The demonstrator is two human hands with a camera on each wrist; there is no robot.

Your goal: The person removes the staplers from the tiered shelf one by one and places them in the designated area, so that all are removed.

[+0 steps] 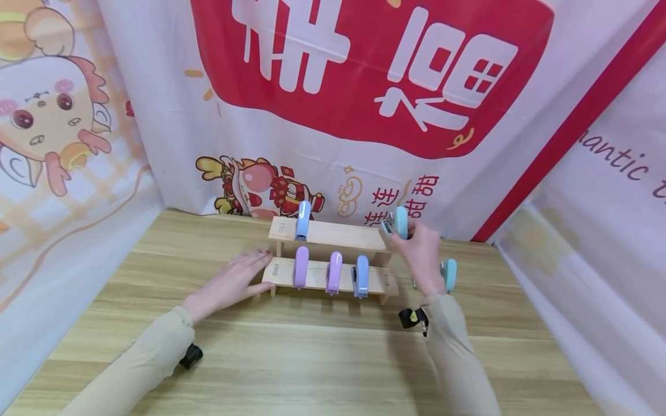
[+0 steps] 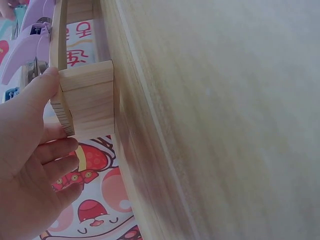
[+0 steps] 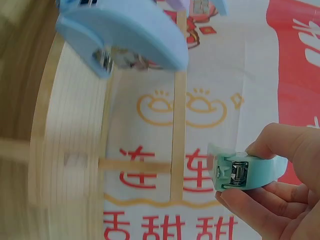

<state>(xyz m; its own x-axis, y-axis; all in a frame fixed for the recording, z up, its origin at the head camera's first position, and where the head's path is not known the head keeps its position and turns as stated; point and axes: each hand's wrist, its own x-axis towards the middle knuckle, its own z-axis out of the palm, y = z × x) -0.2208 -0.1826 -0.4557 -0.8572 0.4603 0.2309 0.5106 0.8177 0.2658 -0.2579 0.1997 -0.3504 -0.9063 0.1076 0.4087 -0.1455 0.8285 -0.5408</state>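
A two-tier wooden rack (image 1: pixel 318 274) stands on the table. My left hand (image 1: pixel 235 281) holds the left end of its lower tier, thumb at the front edge and fingers at the back in the left wrist view. My right hand (image 1: pixel 420 254) grips a mint-green stapler (image 3: pixel 245 171) between thumb and fingers, close over the right end of the upper tier (image 1: pixel 343 233). A light-blue stapler (image 1: pixel 303 221) stands at that tier's left. On the lower tier are a purple stapler (image 1: pixel 300 267), another purple stapler (image 1: pixel 334 273) and a blue stapler (image 1: pixel 361 276).
Another mint-green stapler (image 1: pixel 450 275) is to the right of the rack, partly hidden behind my right wrist. A printed cloth (image 1: pixel 333 173) hangs close behind the rack, and more cloth walls stand at both sides of the wooden table (image 1: pixel 312 364).
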